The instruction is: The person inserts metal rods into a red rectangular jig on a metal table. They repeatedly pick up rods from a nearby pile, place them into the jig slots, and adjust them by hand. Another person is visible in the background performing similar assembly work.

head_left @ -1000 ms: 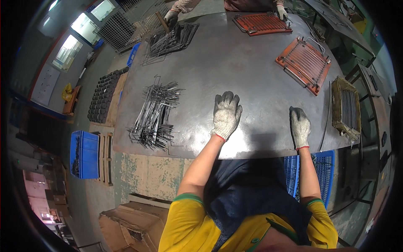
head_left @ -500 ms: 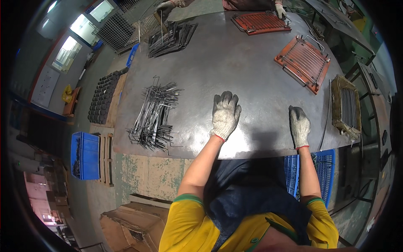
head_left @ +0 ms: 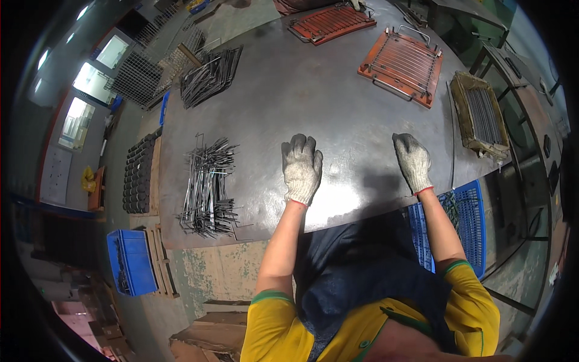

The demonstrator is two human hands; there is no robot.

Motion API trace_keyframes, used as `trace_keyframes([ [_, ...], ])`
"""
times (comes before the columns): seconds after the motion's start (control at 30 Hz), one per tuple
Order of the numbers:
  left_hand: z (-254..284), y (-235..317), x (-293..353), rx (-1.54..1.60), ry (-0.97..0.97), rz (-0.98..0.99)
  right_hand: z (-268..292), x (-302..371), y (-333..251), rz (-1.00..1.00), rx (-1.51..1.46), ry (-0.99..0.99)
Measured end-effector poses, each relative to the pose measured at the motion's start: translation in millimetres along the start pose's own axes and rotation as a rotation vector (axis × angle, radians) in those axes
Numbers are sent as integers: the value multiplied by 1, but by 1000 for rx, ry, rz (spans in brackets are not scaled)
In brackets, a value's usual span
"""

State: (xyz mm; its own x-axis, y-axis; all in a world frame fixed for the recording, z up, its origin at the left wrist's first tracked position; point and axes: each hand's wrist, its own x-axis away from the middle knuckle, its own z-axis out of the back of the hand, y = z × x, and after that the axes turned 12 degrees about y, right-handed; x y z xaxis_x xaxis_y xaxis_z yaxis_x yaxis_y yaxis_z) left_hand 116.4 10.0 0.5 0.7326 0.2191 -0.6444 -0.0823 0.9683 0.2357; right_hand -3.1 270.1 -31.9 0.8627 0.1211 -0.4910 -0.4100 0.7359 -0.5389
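My left hand [head_left: 301, 170], in a pale knit glove with dark fingertips, rests flat on the metal tabletop [head_left: 301, 84], fingers slightly apart, holding nothing. To its right lies my right hand [head_left: 414, 161], gloved alike, palm down, its fingers stretched forward and nothing visible in it. Left of my left hand is a tangled pile of thin bent metal rods [head_left: 208, 187]. Beyond my right hand sits an orange-red jig [head_left: 404, 63] with parallel metal rods across it and a wire handle at its far side. Neither hand touches the rods or the jig.
A second orange-red jig [head_left: 332, 25] lies farther off, beside a co-worker's gloved hand [head_left: 357, 5]. More bent rods [head_left: 211, 75] lie at the far left. A worn box of straight rods [head_left: 482, 114] stands right. Blue crates [head_left: 469, 223] sit below the table edge, another blue bin [head_left: 134, 262] left.
The view has turned, so the table's contents sit differently in it. Both my hands stay on the tabletop, apart. The co-worker's hand by the far left rods has gone from there.
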Motion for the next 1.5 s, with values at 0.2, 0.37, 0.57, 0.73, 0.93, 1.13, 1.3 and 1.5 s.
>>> trace_keyframes([
  [0.2,-3,3,1,34,32,9,-3,2,4,20,-11,30],
  [0.37,4,9,-4,44,10,24,-1,-1,4,30,22,-110],
  [0.57,-1,7,-1,23,39,-14,-4,1,12,198,120,-107],
  [0.73,-2,6,0,33,28,1,-11,5,21,210,86,-74],
  [0.93,-3,4,-1,44,32,-30,-16,6,25,200,20,-35],
  [1.13,-5,1,-13,12,-29,8,-4,1,9,28,-15,-115],
  [1.3,-19,-12,-13,15,7,43,-9,5,14,77,-25,-69],
  [1.5,-38,-28,-26,-48,54,164,-8,2,19,242,73,-28],
])
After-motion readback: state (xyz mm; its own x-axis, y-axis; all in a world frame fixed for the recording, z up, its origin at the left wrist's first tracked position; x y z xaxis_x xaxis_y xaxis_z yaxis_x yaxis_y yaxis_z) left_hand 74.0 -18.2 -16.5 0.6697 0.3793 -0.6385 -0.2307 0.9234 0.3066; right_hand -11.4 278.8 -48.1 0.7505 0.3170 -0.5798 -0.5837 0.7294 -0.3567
